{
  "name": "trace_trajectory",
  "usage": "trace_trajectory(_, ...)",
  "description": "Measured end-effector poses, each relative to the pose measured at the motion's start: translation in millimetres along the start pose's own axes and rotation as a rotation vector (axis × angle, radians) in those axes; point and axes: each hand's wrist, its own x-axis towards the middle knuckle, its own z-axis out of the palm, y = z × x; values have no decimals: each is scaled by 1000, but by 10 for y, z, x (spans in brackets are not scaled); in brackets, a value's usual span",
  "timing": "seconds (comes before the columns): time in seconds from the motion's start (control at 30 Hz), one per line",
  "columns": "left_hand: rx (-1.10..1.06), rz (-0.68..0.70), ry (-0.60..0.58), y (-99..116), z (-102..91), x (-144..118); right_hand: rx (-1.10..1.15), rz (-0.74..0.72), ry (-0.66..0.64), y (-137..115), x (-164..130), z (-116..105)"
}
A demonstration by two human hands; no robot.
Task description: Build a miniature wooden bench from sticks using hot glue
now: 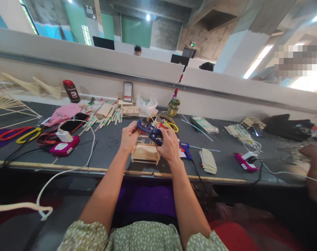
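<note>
My right hand [169,144] is wrapped around the handles of a dark blue hand cutter [149,129], held above the table. Its curved end points left, towards my left hand [129,136]. The left fingers are pinched together right beside that curved end; what they hold is too small to make out. Just below both hands, a small bench-like model made of wooden sticks [145,155] stands on the table. To the right of my right hand lies a blue glue gun [185,150], partly hidden by the hand.
Behind my hands sits a basket of stick pieces [171,121] with a jar [173,106]. Left are wooden sticks [113,116], a phone [77,122], scissors [30,135] and a magenta power strip [65,146]. A folded cloth [208,161] lies right. Another person's hand [314,160] is at far right.
</note>
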Motion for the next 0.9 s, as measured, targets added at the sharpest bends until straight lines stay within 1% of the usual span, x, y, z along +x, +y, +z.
trace_trajectory(0.3,18,35,-34,15,9,-21,31,0,15,-10,-25,6)
trace_trajectory(0.47,20,39,-24,47,14,-22,45,-11,27,-10,-34,13)
trace_trajectory(0.67,54,44,-77,113,-17,-25,48,-21,16,14,-44,3)
trace_trajectory(0.9,38,68,-131,141,-54,-7,46,-34,27,24,-51,-21)
